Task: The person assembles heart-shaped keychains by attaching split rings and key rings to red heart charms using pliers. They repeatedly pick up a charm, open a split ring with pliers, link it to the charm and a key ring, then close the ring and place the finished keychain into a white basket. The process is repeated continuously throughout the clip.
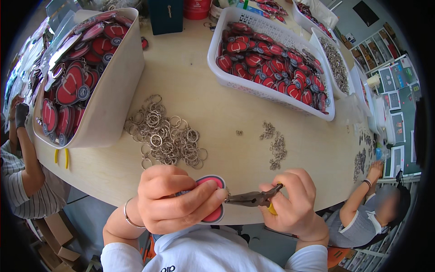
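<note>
The left hand (179, 199) pinches a red tag (214, 216) above the bench's (222, 147) near edge. Just to its right, the right hand (290, 201) grips the pliers (249, 199), their length lying crosswise, tips pointing left at the tag's rim; whether they touch, I can't tell.
</note>
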A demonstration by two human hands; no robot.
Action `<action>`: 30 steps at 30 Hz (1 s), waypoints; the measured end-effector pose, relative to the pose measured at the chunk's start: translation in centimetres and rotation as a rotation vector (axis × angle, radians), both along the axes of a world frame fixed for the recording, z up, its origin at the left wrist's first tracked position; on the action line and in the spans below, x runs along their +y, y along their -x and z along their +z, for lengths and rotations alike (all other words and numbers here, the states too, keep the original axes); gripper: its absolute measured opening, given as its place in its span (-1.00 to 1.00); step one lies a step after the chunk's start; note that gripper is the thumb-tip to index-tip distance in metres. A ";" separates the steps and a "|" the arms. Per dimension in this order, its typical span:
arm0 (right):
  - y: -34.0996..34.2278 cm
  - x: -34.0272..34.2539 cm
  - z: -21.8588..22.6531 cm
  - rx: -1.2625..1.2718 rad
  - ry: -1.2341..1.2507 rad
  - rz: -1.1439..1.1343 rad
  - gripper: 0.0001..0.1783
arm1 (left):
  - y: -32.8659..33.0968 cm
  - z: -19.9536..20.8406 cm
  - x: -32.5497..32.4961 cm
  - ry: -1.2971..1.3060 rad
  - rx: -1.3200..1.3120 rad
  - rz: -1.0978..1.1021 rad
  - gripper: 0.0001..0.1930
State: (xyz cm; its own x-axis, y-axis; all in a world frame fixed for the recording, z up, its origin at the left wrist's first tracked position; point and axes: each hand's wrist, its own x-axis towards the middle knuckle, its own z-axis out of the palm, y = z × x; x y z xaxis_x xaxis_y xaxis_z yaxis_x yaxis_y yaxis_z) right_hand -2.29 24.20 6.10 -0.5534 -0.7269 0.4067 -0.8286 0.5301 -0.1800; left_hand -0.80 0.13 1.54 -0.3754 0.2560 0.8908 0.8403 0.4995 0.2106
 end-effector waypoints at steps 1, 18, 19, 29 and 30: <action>0.0 0.0 -0.1 0.035 -0.013 -0.015 -0.77 | 0.0 0.0 0.0 0.007 0.008 0.010 -0.66; -0.1 0.0 0.3 0.070 -0.037 -0.001 -0.81 | 0.1 0.0 0.2 0.012 0.057 0.038 -0.64; 0.0 0.0 0.5 0.064 -0.048 0.004 -0.82 | 0.3 0.0 0.3 0.004 0.055 0.024 -0.64; 1.3 1.3 -0.6 0.039 -0.056 0.027 -0.83 | 0.9 0.1 0.4 0.001 -0.175 -0.085 -0.67; 1.2 0.9 -0.6 0.013 -0.027 0.011 -0.83 | 0.9 0.2 0.4 -0.014 -0.214 -0.093 -0.67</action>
State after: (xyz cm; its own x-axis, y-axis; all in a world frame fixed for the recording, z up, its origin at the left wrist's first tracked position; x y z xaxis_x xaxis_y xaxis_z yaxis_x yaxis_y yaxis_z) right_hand -3.53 25.12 5.55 -0.5403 -0.7437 0.3938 -0.8365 0.5257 -0.1550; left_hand -1.72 0.53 1.73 -0.5317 0.2863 0.7971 0.8180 0.4177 0.3956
